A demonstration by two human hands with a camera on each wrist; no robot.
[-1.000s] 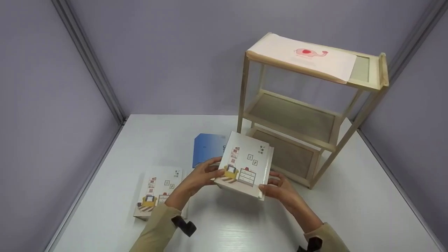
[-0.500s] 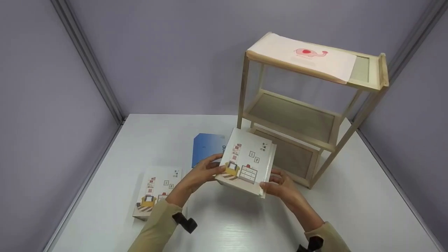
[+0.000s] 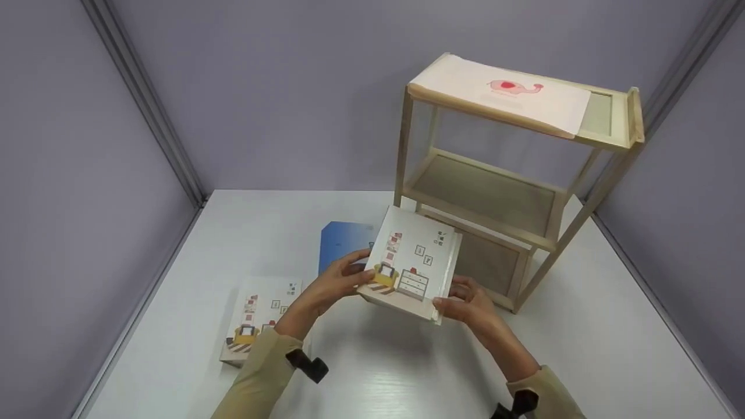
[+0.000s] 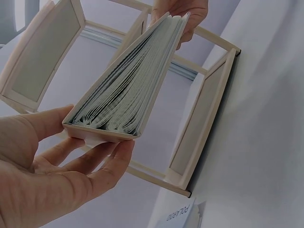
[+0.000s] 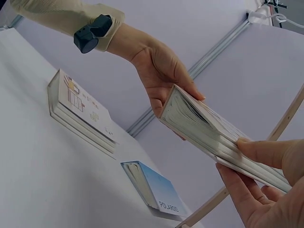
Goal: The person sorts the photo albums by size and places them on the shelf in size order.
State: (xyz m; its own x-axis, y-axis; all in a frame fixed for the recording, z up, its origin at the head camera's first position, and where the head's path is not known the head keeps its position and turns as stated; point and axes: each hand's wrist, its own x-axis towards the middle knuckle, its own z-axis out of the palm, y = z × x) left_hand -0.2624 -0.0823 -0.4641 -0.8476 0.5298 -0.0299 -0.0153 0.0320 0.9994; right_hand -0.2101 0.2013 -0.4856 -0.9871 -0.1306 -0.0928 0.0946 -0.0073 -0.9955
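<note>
Between both hands, above the table, a thick white photo album [image 3: 410,262] is held tilted, its cover drawn with a yellow chair and a chest of drawers. My left hand [image 3: 334,285] grips its left side, thumb on the cover and fingers beneath. On the opposite side my right hand [image 3: 474,305] pinches the edge, thumb on top. In the left wrist view the album's sleeve pages [image 4: 123,85] fan out slightly between the covers. A matching white album [image 3: 250,311] lies near my left forearm. Behind my left hand lies a blue album [image 3: 340,241], lettered POLAROID.
A wooden three-tier shelf [image 3: 486,201] stands at the right, just beyond the held album. Draped over its top tier is a white sheet [image 3: 454,81] with a pink elephant. Grey-lilac walls [image 3: 302,105] enclose the white table [image 3: 582,349] at the back and sides.
Both hands have carried the white album slightly up and away from me, toward the shelf. The second white album and the blue album stay where they were.
</note>
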